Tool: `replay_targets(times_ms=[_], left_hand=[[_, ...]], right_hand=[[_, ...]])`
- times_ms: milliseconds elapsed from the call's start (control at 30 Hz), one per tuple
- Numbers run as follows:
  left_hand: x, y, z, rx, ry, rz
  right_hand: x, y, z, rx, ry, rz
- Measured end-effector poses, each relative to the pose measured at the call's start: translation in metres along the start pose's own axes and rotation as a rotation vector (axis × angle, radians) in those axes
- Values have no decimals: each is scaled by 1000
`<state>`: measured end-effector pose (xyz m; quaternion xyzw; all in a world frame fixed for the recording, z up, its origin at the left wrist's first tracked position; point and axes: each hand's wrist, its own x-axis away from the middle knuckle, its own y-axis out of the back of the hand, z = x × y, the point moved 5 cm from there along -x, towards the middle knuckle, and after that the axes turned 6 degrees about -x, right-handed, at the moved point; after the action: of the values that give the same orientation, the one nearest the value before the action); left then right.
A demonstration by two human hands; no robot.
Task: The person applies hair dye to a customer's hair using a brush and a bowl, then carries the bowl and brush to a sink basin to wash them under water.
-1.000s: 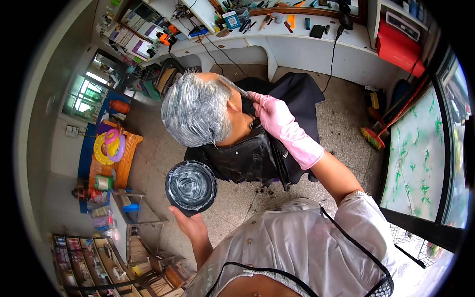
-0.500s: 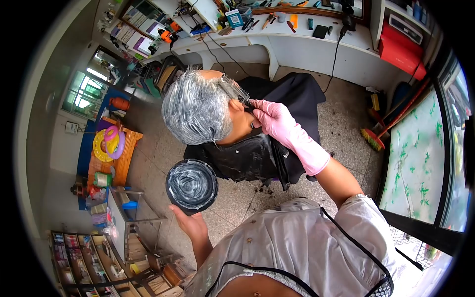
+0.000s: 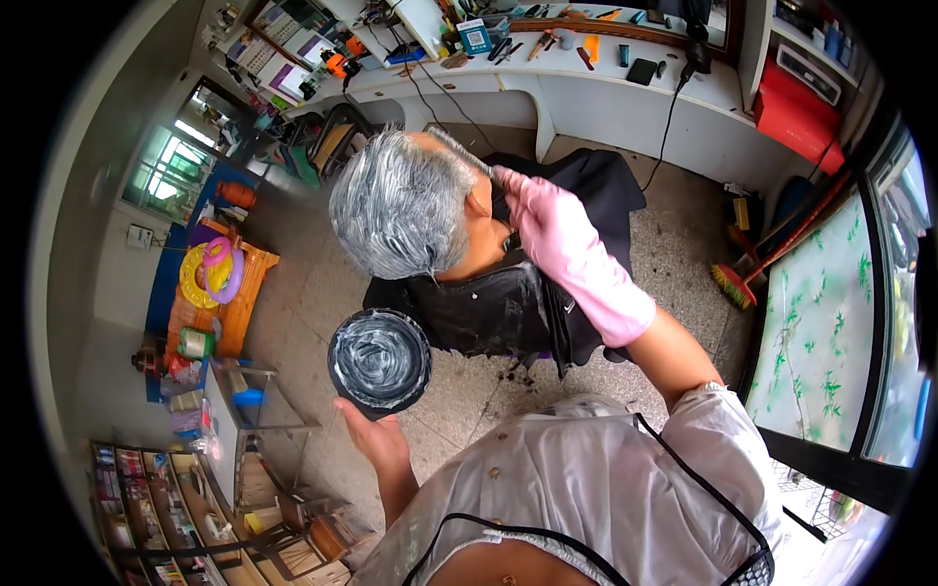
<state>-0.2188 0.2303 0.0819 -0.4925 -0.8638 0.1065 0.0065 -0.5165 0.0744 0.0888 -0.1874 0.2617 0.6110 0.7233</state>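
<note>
Left hand [image 3: 376, 441] clamped on the near underside of a black bowl [image 3: 379, 361], some fingers hidden under it. Bowl roughly level, opening up, whitish paste smeared round the inside. It's off to the left of the black cape [image 3: 591, 200], over the speckled floor [image 3: 469, 396].

Right hand [image 3: 552, 230], in a pink glove, fingers together, clamped on the handle end of a comb [image 3: 461, 152]. Comb slants up and left along the front hairline of a seated person's head [image 3: 399, 207]. Hair coated in whitish-grey paste, streaked back. Can't tell if the teeth are in the hair. Seated person wears the cape, whitish smears on its back.

Bench [image 3: 596, 93] runs past the head along the wall: phone [image 3: 642, 71], orange strip [image 3: 591, 47], small tools on it. Red box [image 3: 796, 117] at its right end, broom [image 3: 733, 285] below that. Left side: wooden table [image 3: 256, 293] with swim rings [image 3: 193, 281], then a metal-framed stand [image 3: 224, 430] nearer the camera.
</note>
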Motion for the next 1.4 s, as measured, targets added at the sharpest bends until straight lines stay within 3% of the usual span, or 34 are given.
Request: replay_targets(times_ms=[100,133,167,233,333,367,433,500,567,633,700,767,833,900,933,967,1033,1100,1233,1300,1333,1400], left_hand=[[1,0,-2,2,32,-56],[1,1,-1,8,30,-56],[1,3,0,19,18,-41],[-1,6,2,38,5,-31],[0,8,0,16,-22,27],[0,8,0,19,-20,13],[1,6,-1,32,-23,-1],[4,9,1,50,23,-43],[-1,15,3,47,7,-18],[-1,18,3,32,-6,9],[0,18,2,43,-7,14],[2,19,2,45,-3,7],[4,19,2,64,17,-27],[2,23,4,61,15,-27],[2,24,4,47,17,-18],[2,25,3,45,20,-19],[2,24,2,33,4,-5],[4,20,-1,48,15,-8],[5,23,0,71,26,-14],[3,28,2,78,18,-15],[4,28,2,81,14,-15],[7,29,1,71,21,-13]], right_hand=[[6,-9,26,345,-54,117],[14,-15,37,337,41,25],[17,-15,47,258,-210,104],[19,-11,65,296,138,60],[-8,0,53,216,47,28],[-13,-8,34,237,-100,90],[-4,-14,41,518,-4,99],[2,-14,63,540,38,207],[-11,-7,64,343,149,159],[-42,-6,64,449,35,162],[-59,-22,47,481,223,73],[-36,-30,45,591,93,167],[-6,-30,66,668,125,256],[5,-29,59,277,-94,204],[-1,-21,63,104,-418,177],[1,-17,67,356,140,38],[-7,-31,26,269,-78,34],[15,-43,37,709,124,85],[53,-53,53,792,141,261],[44,-56,57,750,145,311],[23,-55,46,-130,-228,144],[18,-46,62,-650,-479,192]])
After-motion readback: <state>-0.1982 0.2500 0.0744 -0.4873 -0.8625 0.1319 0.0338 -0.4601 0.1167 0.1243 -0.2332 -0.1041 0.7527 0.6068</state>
